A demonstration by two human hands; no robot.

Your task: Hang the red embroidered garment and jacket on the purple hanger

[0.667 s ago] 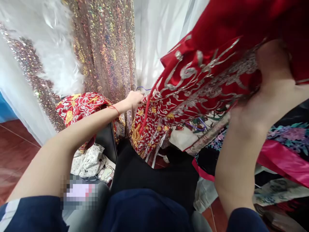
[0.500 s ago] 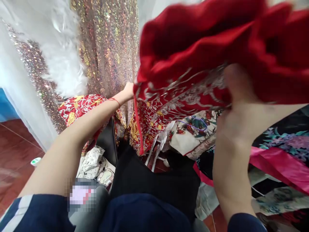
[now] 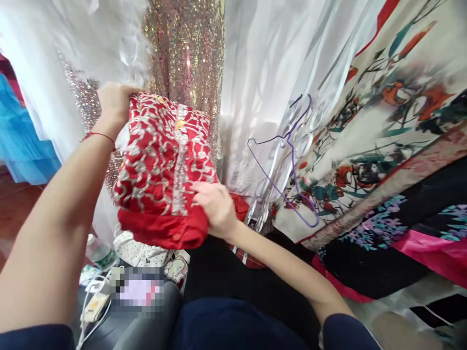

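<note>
A folded red garment (image 3: 164, 165) with silver and gold embroidery hangs in front of me, doubled over into a thick bundle. My left hand (image 3: 115, 102) is closed round its top left corner, a red string on that wrist. My right hand (image 3: 215, 206) presses on the bundle's lower right edge, fingers closed on the cloth. A purple wire hanger (image 3: 288, 170) hangs empty to the right of the bundle, with clear plastic hangers beside it.
White gauzy gowns (image 3: 262, 73) and a sequined dress (image 3: 189, 53) hang behind. A cream floral robe (image 3: 383, 136) and black and pink floral cloth (image 3: 408, 233) lie at the right. Blue tulle (image 3: 22, 141) shows at far left. A water bottle (image 3: 100, 253), a charger and white cables (image 3: 93, 304) lie at lower left.
The red garment, earlier spread wide overhead to the right, is now folded into a compact bundle at centre left. Both hands moved left with it; the purple hanger is now uncovered.
</note>
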